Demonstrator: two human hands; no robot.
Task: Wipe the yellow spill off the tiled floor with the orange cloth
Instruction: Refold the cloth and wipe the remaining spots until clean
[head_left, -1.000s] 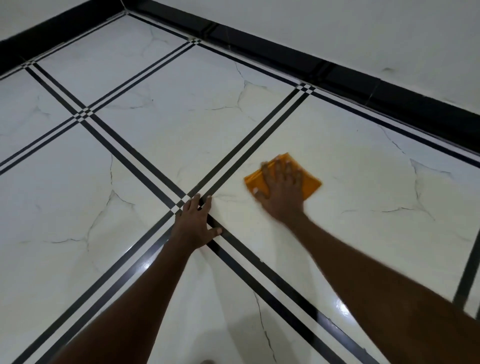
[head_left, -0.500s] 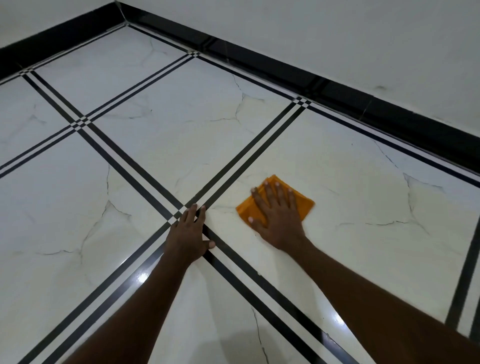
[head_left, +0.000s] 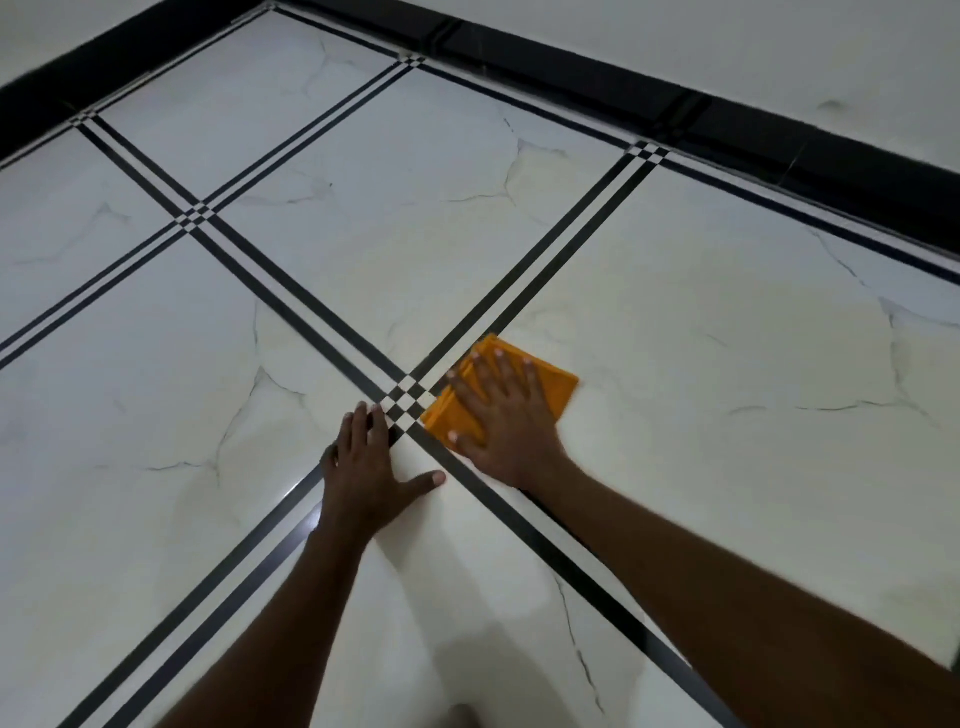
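Your right hand (head_left: 506, 415) lies flat on folded orange cloth (head_left: 558, 387), fingers spread, palm pressing down, nothing pinched. Cloth sits on tiled floor (head_left: 727, 322) just right of checkered crossing of black lines (head_left: 408, 397), its near corner touching stripe. Your left hand (head_left: 366, 467) rests open on floor beside crossing, fingers extended, thumb out. Yellow spill not discernible on pale tile.

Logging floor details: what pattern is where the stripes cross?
Black-and-white checkerboard, head view.
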